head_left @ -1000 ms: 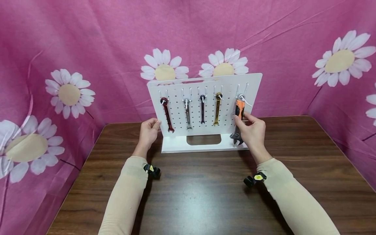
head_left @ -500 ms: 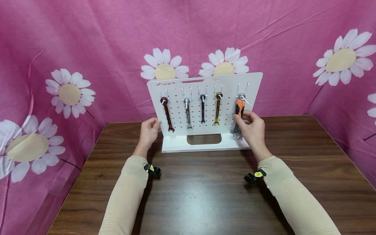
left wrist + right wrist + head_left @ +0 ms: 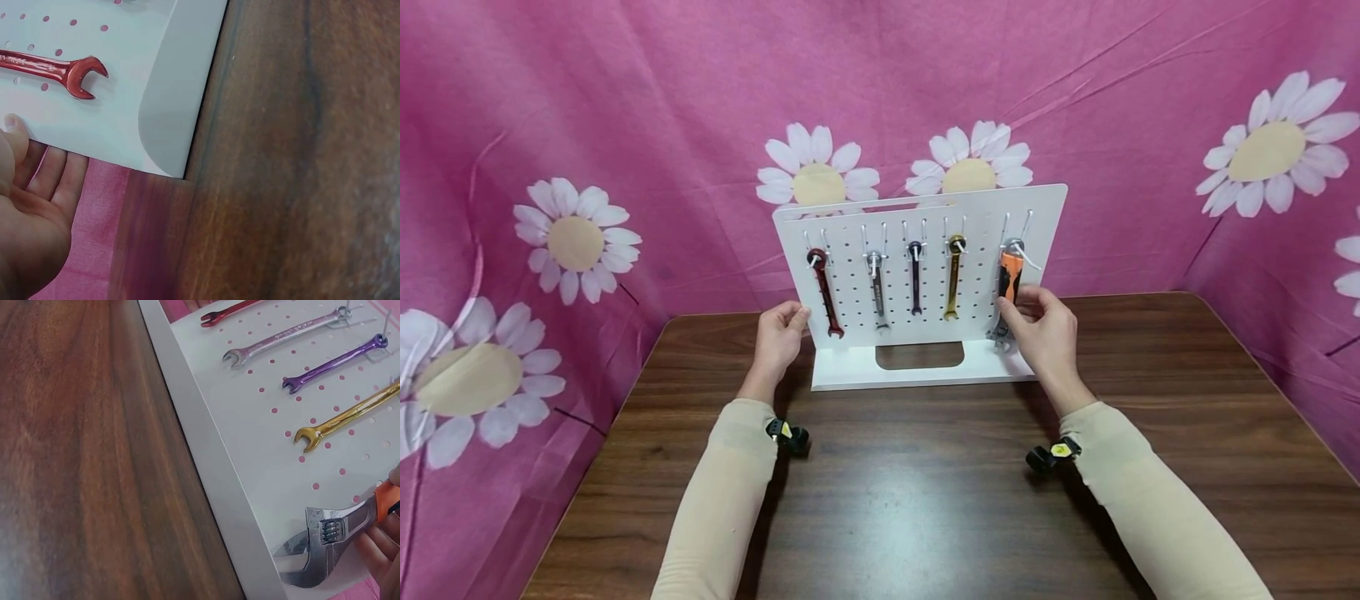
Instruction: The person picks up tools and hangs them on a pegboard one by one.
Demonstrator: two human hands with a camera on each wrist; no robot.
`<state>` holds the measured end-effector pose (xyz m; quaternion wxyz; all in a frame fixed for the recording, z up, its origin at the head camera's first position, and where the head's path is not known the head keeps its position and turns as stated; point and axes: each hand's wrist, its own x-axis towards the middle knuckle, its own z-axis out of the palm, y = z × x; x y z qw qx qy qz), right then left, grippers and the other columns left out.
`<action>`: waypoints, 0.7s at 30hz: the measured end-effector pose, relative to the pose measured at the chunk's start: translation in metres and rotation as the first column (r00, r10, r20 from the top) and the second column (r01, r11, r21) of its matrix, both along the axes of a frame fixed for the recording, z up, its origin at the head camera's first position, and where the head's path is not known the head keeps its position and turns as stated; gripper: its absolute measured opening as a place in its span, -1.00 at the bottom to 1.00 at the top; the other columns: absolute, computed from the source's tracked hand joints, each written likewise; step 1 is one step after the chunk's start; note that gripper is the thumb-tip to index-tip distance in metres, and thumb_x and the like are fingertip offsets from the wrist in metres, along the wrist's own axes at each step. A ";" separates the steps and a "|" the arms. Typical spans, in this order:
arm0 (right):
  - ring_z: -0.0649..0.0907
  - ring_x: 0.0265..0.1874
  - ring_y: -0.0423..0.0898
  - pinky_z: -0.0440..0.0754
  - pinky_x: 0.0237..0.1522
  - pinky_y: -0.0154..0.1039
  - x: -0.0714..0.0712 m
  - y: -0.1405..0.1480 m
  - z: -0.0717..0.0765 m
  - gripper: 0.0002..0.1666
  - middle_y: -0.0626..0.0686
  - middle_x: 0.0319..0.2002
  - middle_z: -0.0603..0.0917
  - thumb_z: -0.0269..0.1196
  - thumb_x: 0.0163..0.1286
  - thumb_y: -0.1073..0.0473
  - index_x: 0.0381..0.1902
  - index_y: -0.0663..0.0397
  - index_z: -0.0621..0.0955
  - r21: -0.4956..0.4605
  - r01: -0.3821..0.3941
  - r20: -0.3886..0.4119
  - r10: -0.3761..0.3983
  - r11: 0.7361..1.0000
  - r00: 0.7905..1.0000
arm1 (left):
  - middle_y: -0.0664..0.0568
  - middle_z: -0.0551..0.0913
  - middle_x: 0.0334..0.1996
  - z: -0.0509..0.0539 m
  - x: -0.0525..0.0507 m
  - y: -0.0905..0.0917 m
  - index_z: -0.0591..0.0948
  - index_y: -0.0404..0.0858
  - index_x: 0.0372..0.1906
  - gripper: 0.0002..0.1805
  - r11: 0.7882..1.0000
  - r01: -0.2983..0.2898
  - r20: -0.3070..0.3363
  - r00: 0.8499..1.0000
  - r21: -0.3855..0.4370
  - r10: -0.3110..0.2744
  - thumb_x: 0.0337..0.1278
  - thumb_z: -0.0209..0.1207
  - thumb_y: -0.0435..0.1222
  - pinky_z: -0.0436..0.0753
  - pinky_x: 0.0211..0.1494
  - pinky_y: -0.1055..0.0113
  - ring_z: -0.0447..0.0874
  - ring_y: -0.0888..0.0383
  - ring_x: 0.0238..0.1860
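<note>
In the head view, a white pegboard stand (image 3: 898, 325) is upright on the wooden table. My left hand (image 3: 781, 337) pinches its left edge, thumb in front and fingers behind. An adjustable wrench with an orange and black handle (image 3: 1011, 271) hangs from the rightmost hook. My right hand (image 3: 1047, 333) grips that handle, thumb on the near side; the hand partly covers the wrench. In the right wrist view, the steel head (image 3: 319, 550) lies close to the board. A red wrench (image 3: 827, 296), silver wrench (image 3: 878, 292), purple wrench (image 3: 917, 279) and gold wrench (image 3: 954, 279) hang to its left.
The brown wooden table (image 3: 880, 483) extends in front of the stand and to both sides. Behind it hangs a pink cloth (image 3: 895, 75) with large white flowers. The stand's base has an oblong cutout.
The adjustable wrench's lower end has swung back toward the board, with my right hand still on the handle. My left hand has stayed at the board's left edge.
</note>
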<state>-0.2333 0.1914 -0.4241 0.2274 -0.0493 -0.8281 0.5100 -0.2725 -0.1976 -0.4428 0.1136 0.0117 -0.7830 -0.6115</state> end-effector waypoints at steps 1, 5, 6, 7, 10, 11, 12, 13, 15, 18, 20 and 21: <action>0.60 -0.31 -0.55 0.55 -0.20 -0.71 0.001 0.000 0.000 -0.62 0.32 -0.06 0.82 0.45 0.47 0.13 0.08 0.30 0.72 -0.003 -0.003 0.003 0.003 1.000 1.000 | 0.03 0.66 -0.46 0.000 0.000 -0.001 0.68 -0.58 -0.14 -0.75 1.000 0.000 0.003 1.000 -0.001 0.000 0.59 0.19 -0.39 0.70 -0.19 0.49 0.60 0.32 -0.37; 0.60 -0.28 -0.56 0.54 -0.16 -0.71 0.005 0.001 0.000 -0.61 0.31 0.01 0.81 0.41 0.50 0.14 0.14 0.30 0.71 -0.011 -0.013 0.014 0.013 1.000 1.000 | 0.05 0.68 -0.41 0.000 0.001 -0.003 0.69 -0.55 -0.09 -0.73 1.000 0.013 0.030 0.999 -0.013 -0.013 0.62 0.17 -0.35 0.73 -0.10 0.45 0.63 0.31 -0.31; 0.59 -0.27 -0.58 0.54 -0.15 -0.71 0.006 0.002 0.000 -0.61 0.30 0.03 0.81 0.39 0.51 0.14 0.15 0.30 0.71 -0.012 -0.016 0.015 0.016 1.000 1.000 | 0.06 0.69 -0.40 0.001 0.002 -0.004 0.69 -0.54 -0.08 -0.73 1.000 0.018 0.040 0.999 -0.014 -0.017 0.63 0.17 -0.34 0.75 -0.05 0.42 0.65 0.30 -0.28; 0.59 -0.26 -0.59 0.54 -0.14 -0.71 0.007 0.002 0.000 -0.61 0.30 0.04 0.80 0.38 0.51 0.16 0.17 0.30 0.71 -0.013 -0.018 0.015 0.018 1.000 1.000 | 0.07 0.69 -0.38 0.001 0.002 -0.005 0.70 -0.53 -0.07 -0.72 1.000 0.022 0.049 0.999 -0.021 -0.020 0.63 0.17 -0.32 0.76 -0.03 0.40 0.66 0.29 -0.26; 0.58 -0.25 -0.63 0.52 -0.11 -0.71 0.012 0.003 0.000 -0.61 0.30 0.08 0.80 0.34 0.52 0.20 0.20 0.29 0.71 -0.012 -0.022 0.004 0.022 1.000 1.000 | 0.03 0.71 -0.33 0.003 0.004 -0.006 0.71 -0.50 -0.04 -0.71 0.999 0.030 0.077 0.997 -0.036 -0.027 0.65 0.16 -0.29 0.79 0.09 0.29 0.69 0.24 -0.18; 0.58 -0.24 -0.63 0.52 -0.10 -0.71 0.015 0.004 0.000 -0.61 0.30 0.08 0.80 0.34 0.52 0.20 0.21 0.29 0.71 -0.010 -0.020 -0.002 0.019 1.000 1.000 | -0.03 0.73 -0.30 0.004 0.005 -0.006 0.71 -0.50 -0.02 -0.70 0.999 0.033 0.083 0.996 -0.043 -0.029 0.65 0.15 -0.28 0.79 0.13 0.24 0.71 0.19 -0.16; 0.58 -0.24 -0.62 0.51 -0.10 -0.71 0.017 0.004 0.000 -0.62 0.30 0.08 0.80 0.33 0.52 0.21 0.20 0.29 0.71 -0.008 -0.016 -0.008 0.016 1.000 1.000 | -0.09 0.75 -0.26 0.005 0.005 -0.007 0.71 -0.50 0.01 -0.69 0.998 0.033 0.088 0.996 -0.056 -0.028 0.66 0.15 -0.27 0.78 0.16 0.18 0.73 0.14 -0.13; 0.59 -0.22 -0.59 0.51 -0.09 -0.71 0.020 0.005 0.000 -0.62 0.30 0.08 0.80 0.32 0.52 0.22 0.20 0.29 0.72 -0.010 -0.010 -0.018 0.009 1.000 1.000 | -0.15 0.77 -0.20 0.006 0.006 -0.007 0.72 -0.48 0.05 -0.68 0.997 0.033 0.094 0.995 -0.066 -0.027 0.66 0.15 -0.26 0.77 0.20 0.12 0.74 0.09 -0.09; 0.64 -0.19 -0.52 0.51 -0.08 -0.69 0.025 0.006 0.000 -0.65 0.30 0.06 0.81 0.29 0.53 0.23 0.17 0.29 0.73 -0.015 0.006 -0.042 -0.007 1.000 0.999 | -0.25 0.80 -0.01 0.008 0.008 -0.007 0.71 -0.45 0.17 -0.65 0.996 0.039 0.097 0.995 -0.083 -0.031 0.68 0.13 -0.24 0.72 0.32 0.02 0.79 -0.04 0.04; 0.69 -0.15 -0.42 0.51 -0.06 -0.69 0.035 0.009 -0.001 -0.66 0.29 0.05 0.81 0.26 0.55 0.23 0.15 0.30 0.73 -0.016 0.022 -0.069 -0.023 1.000 0.997 | -0.35 0.73 0.21 0.012 0.013 -0.008 0.65 -0.44 0.32 -0.61 0.997 0.040 0.070 0.997 -0.073 -0.034 0.71 0.08 -0.27 0.63 0.45 -0.03 0.75 -0.23 0.24; 0.70 -0.12 -0.41 0.51 -0.04 -0.69 0.042 0.011 -0.002 -0.67 0.28 0.05 0.81 0.25 0.55 0.23 0.15 0.29 0.73 -0.005 0.025 -0.077 -0.025 1.000 0.997 | -0.40 0.70 0.23 0.016 0.017 -0.007 0.62 -0.47 0.35 -0.61 0.999 0.025 0.026 0.999 -0.048 -0.024 0.72 0.03 -0.32 0.61 0.48 0.01 0.72 -0.31 0.28; 0.68 -0.13 -0.45 0.51 -0.04 -0.68 0.046 0.012 -0.002 -0.67 0.27 0.05 0.81 0.24 0.55 0.23 0.15 0.28 0.73 0.003 0.024 -0.076 -0.024 1.000 0.997 | -0.42 0.72 0.20 0.018 0.020 -0.006 0.64 -0.48 0.31 -0.63 0.999 0.004 0.000 1.000 -0.042 -0.004 0.71 0.02 -0.34 0.62 0.46 0.07 0.72 -0.32 0.27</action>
